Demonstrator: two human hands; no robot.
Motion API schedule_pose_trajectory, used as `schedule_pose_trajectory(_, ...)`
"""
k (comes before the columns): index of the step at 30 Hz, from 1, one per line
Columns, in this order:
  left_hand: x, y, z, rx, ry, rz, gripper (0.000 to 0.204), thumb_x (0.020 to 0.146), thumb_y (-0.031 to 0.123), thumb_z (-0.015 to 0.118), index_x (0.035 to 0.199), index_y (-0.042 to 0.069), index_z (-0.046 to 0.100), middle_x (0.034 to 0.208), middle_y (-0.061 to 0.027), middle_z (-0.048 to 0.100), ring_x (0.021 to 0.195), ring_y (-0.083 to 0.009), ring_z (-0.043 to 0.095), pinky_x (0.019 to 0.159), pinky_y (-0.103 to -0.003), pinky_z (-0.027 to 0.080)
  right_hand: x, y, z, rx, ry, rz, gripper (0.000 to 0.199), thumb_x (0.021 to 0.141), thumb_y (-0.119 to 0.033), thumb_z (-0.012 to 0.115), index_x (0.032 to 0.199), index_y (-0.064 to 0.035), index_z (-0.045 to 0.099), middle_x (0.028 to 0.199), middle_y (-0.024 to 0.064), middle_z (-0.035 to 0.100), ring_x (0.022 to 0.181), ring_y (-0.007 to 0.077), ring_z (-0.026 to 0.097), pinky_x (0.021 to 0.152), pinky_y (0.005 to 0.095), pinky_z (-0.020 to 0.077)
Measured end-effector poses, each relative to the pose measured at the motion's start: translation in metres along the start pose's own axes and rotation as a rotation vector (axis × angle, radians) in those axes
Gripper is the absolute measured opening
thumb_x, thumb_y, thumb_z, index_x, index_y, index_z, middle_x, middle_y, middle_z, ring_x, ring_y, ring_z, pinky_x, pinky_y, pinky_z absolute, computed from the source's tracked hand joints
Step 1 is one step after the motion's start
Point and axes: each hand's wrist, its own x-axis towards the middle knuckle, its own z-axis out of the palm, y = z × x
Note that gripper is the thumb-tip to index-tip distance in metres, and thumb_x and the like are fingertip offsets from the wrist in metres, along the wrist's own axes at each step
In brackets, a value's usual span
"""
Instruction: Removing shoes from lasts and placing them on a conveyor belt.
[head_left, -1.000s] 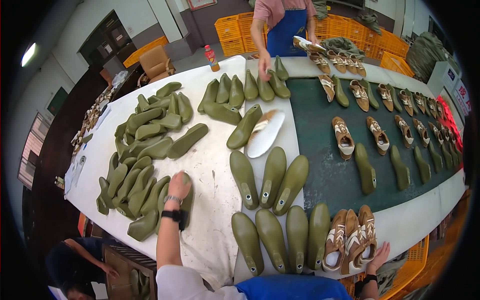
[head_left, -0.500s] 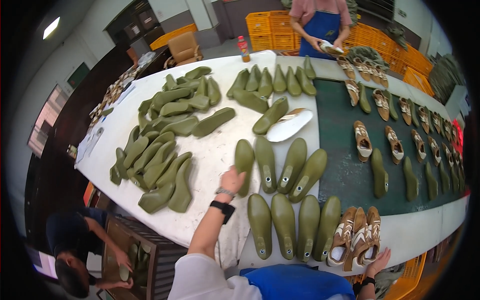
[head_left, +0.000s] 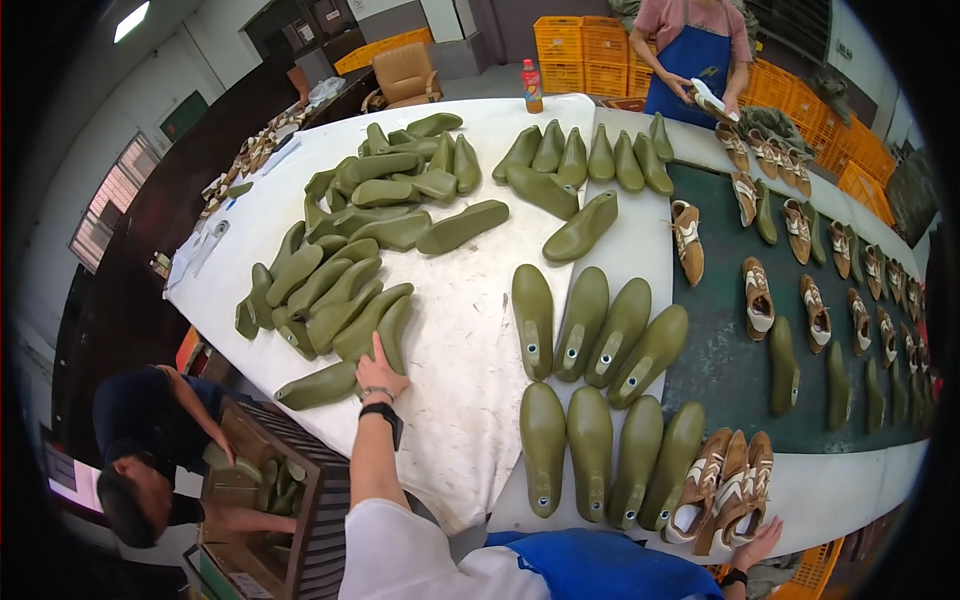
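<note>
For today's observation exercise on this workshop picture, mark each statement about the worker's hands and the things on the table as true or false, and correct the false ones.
1. The left hand rests on a green shoe mould at the edge of the pile. True.
2. The right hand holds a bottle. False: it lies at the table's near edge by three brown shoes; the bottle stands at the far end.
3. Two rows of four green shoe moulds lie sole-up in front of the worker. True.
4. The table has a red cover on its left part. False: it is white there.
5. A person in a blue apron stands at the far side. True.
</note>
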Motion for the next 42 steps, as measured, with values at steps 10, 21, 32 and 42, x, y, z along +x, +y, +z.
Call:
schedule_pose_trajectory(10,-0.002,0.1,0.025,-1.459,-0.595,0.054,0.059,0.081,0.024,0.063,0.132,0.006,0.04,0.105,-0.0214,0.061,0.1,-0.0333,0.058,0.088,-0.035,0.045,0.002,-0.008,-0.01,-0.011,-0.036,-0.005,0.035,0.094,-0.015,0.038,0.125,-0.0014,0.046,0.132,0.02,0.04,0.121,0.0344,0.039,0.099,0.0392,0.0335)
schedule_pose_trajectory(21,-0.048,-0.172,0.006,-0.335,0.195,-0.137,0.012,0.078,0.008,0.051,0.082,0.005,0.062,0.077,-0.0202,0.062,0.078,-0.0383,0.06,0.071,-0.046,0.048,0.01,0.005,-0.002,-0.015,-0.066,0.024,0.035,0.093,-0.01,0.039,0.127,-0.0035,0.045,0.135,0.0168,0.038,0.124,0.0306,0.037,0.101,0.0358,0.0325)
schedule_pose_trajectory(32,-0.16,-0.049,-0.011,-0.415,0.184,0.306,0.056,0.067,0.006,0.065,0.12,0.002,0.047,0.127,-0.0248,0.041,0.118,-0.0422,0.038,0.099,-0.046,0.033,0.005,-0.004,-0.008,0.043,-0.059,0.114,0.034,0.092,-0.008,0.04,0.125,-0.0055,0.047,0.136,0.0148,0.038,0.124,0.0304,0.037,0.102,0.0362,0.0324)
schedule_pose_trajectory(42,-0.043,-0.023,0.001,-0.088,0.057,0.492,0.103,0.049,0.04,0.082,0.137,0.021,0.031,0.133,-0.0256,0.029,0.126,-0.0398,0.027,0.098,-0.052,0.029,-0.002,-0.017,0.0,0.132,0.094,-0.007,0.039,0.082,0.004,0.048,0.12,-0.0047,0.05,0.129,0.0176,0.043,0.119,0.0311,0.042,0.098,0.0356,0.0357)
